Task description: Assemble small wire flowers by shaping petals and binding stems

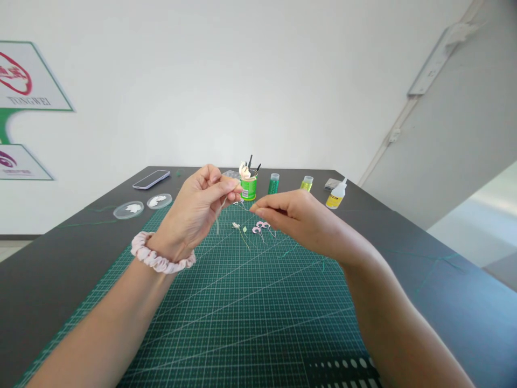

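Note:
My left hand (204, 202), with a pink scrunchie (159, 258) on its wrist, is raised above the cutting mat (242, 302). Its thumb and forefinger pinch a thin pale thread (217, 223), whose loose end hangs below the palm. A fine wire (244, 207) runs from near those fingertips across to my right hand (294, 213), which is closed in a pinch on its end. Just beyond the hands lie pink looped petals (260, 226) on wire stems and a small white flower (236, 226) with a green leaf (244, 229). The exact grip is too small to make out.
A green tin (248, 188) holding tools stands behind the hands. Right of it are a green bead tube (273, 184), a yellow-green tube (307, 183) and a glue bottle (336, 195). Leftward lie two shallow dishes (128, 210) with white pieces and a phone (151, 179).

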Action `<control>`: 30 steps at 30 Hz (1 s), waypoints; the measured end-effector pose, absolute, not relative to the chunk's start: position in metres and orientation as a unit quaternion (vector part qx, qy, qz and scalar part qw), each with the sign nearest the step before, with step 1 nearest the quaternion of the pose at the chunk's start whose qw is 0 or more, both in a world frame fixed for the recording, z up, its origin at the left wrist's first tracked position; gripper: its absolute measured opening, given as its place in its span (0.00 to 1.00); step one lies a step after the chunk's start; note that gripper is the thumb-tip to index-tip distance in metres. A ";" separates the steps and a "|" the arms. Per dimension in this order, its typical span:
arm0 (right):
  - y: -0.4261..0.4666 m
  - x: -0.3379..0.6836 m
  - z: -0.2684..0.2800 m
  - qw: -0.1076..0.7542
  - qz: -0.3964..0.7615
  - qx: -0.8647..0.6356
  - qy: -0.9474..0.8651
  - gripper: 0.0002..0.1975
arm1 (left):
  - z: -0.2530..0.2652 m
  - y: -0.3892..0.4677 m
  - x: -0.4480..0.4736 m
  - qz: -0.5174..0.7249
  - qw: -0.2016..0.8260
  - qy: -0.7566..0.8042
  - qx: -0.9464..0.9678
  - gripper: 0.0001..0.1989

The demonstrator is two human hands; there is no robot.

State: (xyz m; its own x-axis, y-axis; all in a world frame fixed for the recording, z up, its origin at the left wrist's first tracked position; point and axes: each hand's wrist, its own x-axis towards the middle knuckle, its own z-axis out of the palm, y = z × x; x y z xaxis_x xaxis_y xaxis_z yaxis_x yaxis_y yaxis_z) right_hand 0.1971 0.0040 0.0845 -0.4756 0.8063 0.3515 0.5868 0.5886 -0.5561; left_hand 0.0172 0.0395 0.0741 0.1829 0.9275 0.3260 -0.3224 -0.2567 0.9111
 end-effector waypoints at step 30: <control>0.032 0.202 0.079 0.254 0.367 -0.437 -0.781 0.10 | 0.076 0.035 0.019 0.585 0.493 0.270 0.585 0.13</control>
